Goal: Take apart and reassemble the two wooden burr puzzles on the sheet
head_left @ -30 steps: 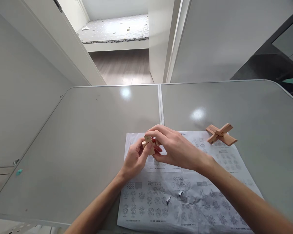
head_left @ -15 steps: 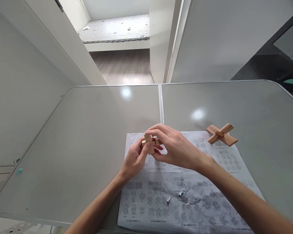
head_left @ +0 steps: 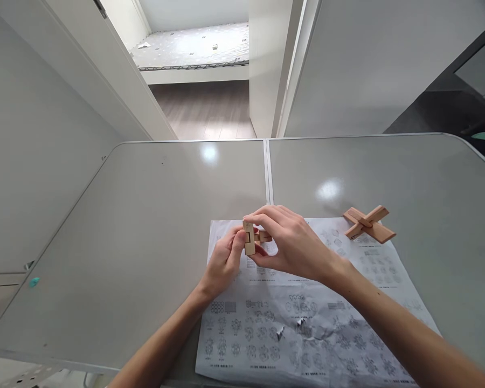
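Note:
Both hands meet over the top of a printed paper sheet (head_left: 307, 323). My left hand (head_left: 222, 264) and my right hand (head_left: 291, 242) pinch a small cluster of wooden puzzle pieces (head_left: 251, 237) between them. One block stands upright in the cluster and a shorter piece sticks out to its right. Fingers of both hands are closed on the wood. A second wooden cross of two joined bars (head_left: 368, 223) lies on the sheet's upper right corner, well clear of my right hand.
A grey folding table (head_left: 145, 226) with a centre seam carries everything. The sheet shows rows of small diagrams and has torn spots near its middle. White walls rise at left and behind, and an open doorway (head_left: 198, 81) shows a wooden floor beyond.
The wooden pieces have been turned in my fingers, so the main block now stands upright. Both hands stay at the same spot.

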{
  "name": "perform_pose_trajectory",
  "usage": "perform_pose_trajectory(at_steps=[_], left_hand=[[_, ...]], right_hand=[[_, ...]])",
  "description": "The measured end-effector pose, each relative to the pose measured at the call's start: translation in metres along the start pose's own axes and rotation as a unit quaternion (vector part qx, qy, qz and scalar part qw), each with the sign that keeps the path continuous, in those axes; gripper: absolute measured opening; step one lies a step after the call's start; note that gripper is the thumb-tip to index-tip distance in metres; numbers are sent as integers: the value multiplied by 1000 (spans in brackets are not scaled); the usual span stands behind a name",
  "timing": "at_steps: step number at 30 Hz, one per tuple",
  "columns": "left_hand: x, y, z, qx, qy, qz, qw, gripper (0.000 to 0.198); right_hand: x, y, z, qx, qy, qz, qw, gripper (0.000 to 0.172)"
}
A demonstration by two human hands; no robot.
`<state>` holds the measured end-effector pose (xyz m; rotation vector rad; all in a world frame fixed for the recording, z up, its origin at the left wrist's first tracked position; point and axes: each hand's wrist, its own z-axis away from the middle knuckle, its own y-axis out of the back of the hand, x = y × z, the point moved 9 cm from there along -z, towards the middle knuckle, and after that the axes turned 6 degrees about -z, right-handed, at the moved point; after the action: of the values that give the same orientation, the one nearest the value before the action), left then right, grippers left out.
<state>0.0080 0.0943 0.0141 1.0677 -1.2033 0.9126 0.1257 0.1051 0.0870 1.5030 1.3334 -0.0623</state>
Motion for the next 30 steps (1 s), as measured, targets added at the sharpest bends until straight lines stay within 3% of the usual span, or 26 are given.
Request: perform_pose_trajectory(at_steps=[13,21,30], left_hand=[[4,2,5,58,-10,-26,998,49],[4,3,4,44,23,-10,999,37],[4,6,3,57,18,8,998,42]], right_hand=[[-9,0,-2,32,8,46,998,29],[-9,-5,-1,2,10,45,999,33],[-8,-5,-3,0,-2,17,1000,33]])
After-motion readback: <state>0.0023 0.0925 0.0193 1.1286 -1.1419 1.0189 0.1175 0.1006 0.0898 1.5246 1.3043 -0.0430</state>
